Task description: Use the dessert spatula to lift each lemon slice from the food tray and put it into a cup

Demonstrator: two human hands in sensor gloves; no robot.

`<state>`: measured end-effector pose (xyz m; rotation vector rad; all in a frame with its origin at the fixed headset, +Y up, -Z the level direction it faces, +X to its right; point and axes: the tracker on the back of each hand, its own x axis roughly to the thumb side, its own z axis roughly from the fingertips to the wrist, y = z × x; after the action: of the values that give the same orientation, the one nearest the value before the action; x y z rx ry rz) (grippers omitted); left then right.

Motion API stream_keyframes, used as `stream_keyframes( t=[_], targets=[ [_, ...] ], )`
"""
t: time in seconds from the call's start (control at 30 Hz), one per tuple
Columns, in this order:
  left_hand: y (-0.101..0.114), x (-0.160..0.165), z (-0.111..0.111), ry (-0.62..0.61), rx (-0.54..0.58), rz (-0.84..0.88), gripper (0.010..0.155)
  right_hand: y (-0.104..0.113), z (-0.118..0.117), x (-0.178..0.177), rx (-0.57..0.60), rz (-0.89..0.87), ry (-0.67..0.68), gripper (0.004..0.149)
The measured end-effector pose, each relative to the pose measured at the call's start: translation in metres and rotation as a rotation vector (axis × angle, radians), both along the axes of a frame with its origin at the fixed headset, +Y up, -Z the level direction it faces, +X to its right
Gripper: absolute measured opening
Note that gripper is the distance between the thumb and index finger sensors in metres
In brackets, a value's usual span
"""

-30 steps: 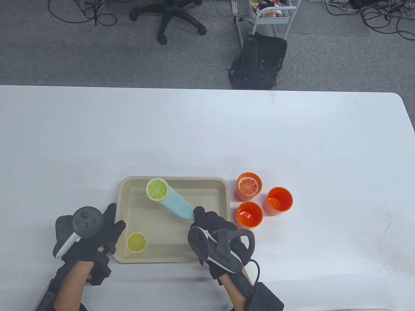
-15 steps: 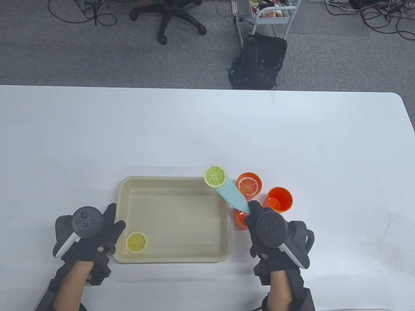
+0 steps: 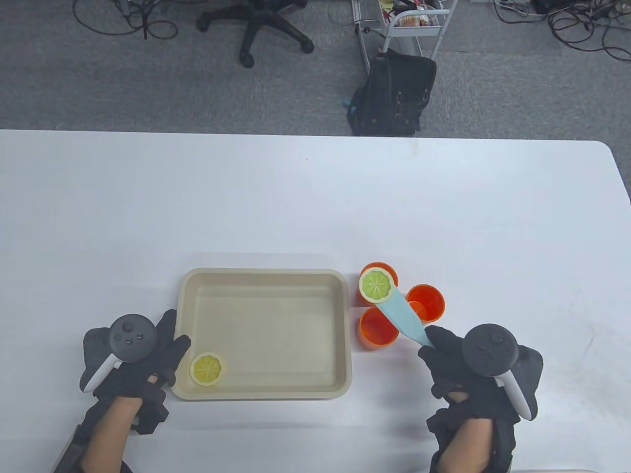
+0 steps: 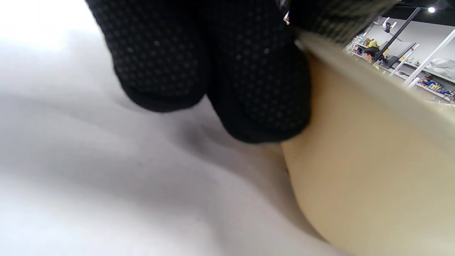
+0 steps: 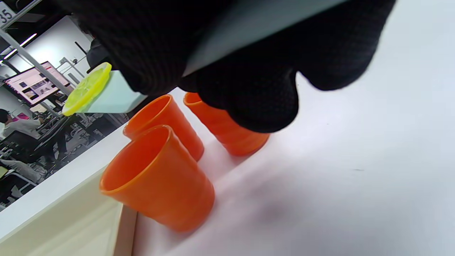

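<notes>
White table, beige food tray, three orange cups

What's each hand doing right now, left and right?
Left hand: open, fingers resting against the food tray edge, holding nothing.
Right hand: grips the dessert spatula, carrying a lemon slice above the cups.

A green-yellow lemon slice rides the pale-blue spatula, seemingly above the far orange cup.
</notes>
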<state>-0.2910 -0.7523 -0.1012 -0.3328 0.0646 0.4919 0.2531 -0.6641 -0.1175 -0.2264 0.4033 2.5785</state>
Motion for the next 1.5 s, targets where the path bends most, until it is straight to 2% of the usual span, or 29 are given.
stream_keyframes(
  t=[0.5, 0.9, 1.17, 1.5],
  targets=[
    [0.000, 0.000, 0.000, 0.002, -0.001, 0.001, 0.073, -0.006, 0.008, 0.020, -0.091, 0.051, -0.134, 0.051],
    [0.000, 0.000, 0.000, 0.001, -0.003, 0.000, 0.073, -0.003, 0.010, 0.022, -0.069, 0.071, -0.182, 0.051],
    [0.000, 0.000, 0.000, 0.001, -0.004, 0.002, 0.073, -0.001, 0.009, 0.016, -0.048, 0.057, -0.153, 0.052],
    [0.000, 0.000, 0.000, -0.001, -0.006, 0.005, 0.073, 0.006, 0.003, -0.006, 0.050, 0.018, -0.045, 0.055]
  ],
)
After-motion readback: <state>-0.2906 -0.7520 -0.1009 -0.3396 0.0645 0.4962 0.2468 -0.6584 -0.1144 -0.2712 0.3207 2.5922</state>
